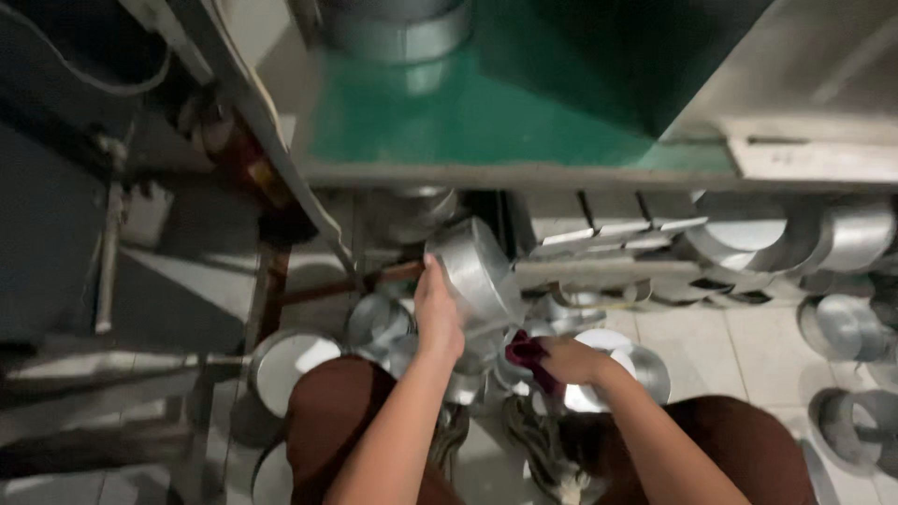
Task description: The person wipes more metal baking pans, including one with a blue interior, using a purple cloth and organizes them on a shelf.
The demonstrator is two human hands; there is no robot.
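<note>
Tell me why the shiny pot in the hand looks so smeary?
In the head view the round metal pan in the left hand is motion-blurred; the right hand with its dark red cloth is soft too; the left side lies in shadow.

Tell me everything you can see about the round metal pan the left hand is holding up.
The pan is round, shallow and silver-grey, seemingly aluminium, with a straight wall and flat base. It is tilted, held off the floor under the edge of the green table. The left hand grips its lower rim. The right hand, holding a dark red cloth, is just below it; contact with the pan is unclear. More pans lie beneath.
</note>
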